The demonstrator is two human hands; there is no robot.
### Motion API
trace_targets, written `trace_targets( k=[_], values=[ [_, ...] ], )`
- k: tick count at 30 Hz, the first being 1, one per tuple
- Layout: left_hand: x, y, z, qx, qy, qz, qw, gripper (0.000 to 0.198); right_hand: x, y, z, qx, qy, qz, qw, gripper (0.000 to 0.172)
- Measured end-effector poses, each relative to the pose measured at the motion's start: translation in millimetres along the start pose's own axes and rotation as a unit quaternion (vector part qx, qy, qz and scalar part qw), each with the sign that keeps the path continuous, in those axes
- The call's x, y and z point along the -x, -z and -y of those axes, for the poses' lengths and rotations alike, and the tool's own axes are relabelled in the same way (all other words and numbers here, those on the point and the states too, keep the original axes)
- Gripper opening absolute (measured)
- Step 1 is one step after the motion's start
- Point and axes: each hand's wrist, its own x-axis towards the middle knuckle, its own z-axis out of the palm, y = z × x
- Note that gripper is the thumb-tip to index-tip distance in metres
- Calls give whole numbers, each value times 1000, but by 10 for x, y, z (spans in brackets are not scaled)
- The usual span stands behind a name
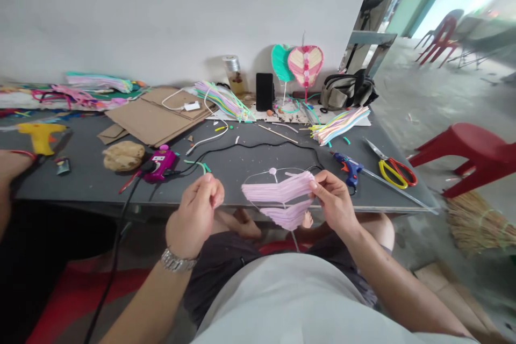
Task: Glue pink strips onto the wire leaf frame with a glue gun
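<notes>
My right hand (335,201) pinches the right edge of a half-filled hand fan (278,191), a thin wire frame with two bands of pale pink pipe cleaners bent into V shapes. A small pink knob tops the frame, and its stick points down toward my lap. My left hand (193,212) is closed, apart from the fan on its left, thumb up, a metal watch on the wrist. Just beyond its thumb shows a short green pipe cleaner (205,167); whether the fingers touch it is unclear. What they hold, if anything, is hidden.
A blue glue gun (350,167) and scissors (393,166) lie at right. Pipe cleaner bundles (341,126), cardboard (155,115) and two finished fans (305,64) are farther back. A purple power strip (161,164) trails black cords. Another person's hand (14,166) is near a yellow glue gun (40,135).
</notes>
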Motion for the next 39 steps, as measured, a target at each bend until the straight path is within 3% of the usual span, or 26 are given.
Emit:
trace_targets(
  k=[3, 5, 7, 9, 10, 11, 13, 15, 17, 21, 29, 35, 39],
  values=[
    [76, -37, 15, 3, 13, 10, 1000, 54, -39, -9, 44, 5, 25, -18, 1000, 38],
    [112, -92, -93, 14, 4, 6, 1000, 37, -54, -44, 151, 23, 72, -25, 997, 34],
    [152, -168, -270, 13, -4, 11, 1000, 21, -48, -107, 310, 74, 150, -28, 986, 26],
    [208, -264, -453, 7, -4, 36, 999, 20, -24, -187, 471, 162, 267, -24, 950, 11],
    [240, -318, -526, 12, 4, 52, 999, 21, -9, -228, 532, 214, 340, -16, 916, 4],
    [270, -376, -575, 25, 14, 64, 998, 22, 2, -265, 571, 268, 417, -5, 868, 9],
    [316, -488, -589, 63, 28, 67, 995, 25, 6, -318, 567, 371, 548, 23, 749, 21],
    [343, -580, -492, 102, 47, 54, 992, 26, -16, -334, 454, 447, 616, 41, 647, 22],
    [366, -640, -325, 149, 91, 33, 984, 26, -47, -313, 263, 494, 626, 58, 601, 20],
    [462, -687, 30, 205, 192, -3, 960, 27, -65, -224, -163, 543, 586, 115, 590, 25],
    [673, -617, 469, 207, 320, -60, 923, 17, 66, -172, -672, 558, 506, 200, 627, 24],
    [736, -587, 599, 201, 392, -81, 894, 18, 141, -158, -872, 552, 478, 209, 650, 22],
    [724, -614, 657, 177, 399, -81, 896, 18, 187, -148, -772, 526, 468, 220, 675, 17]
  ],
)
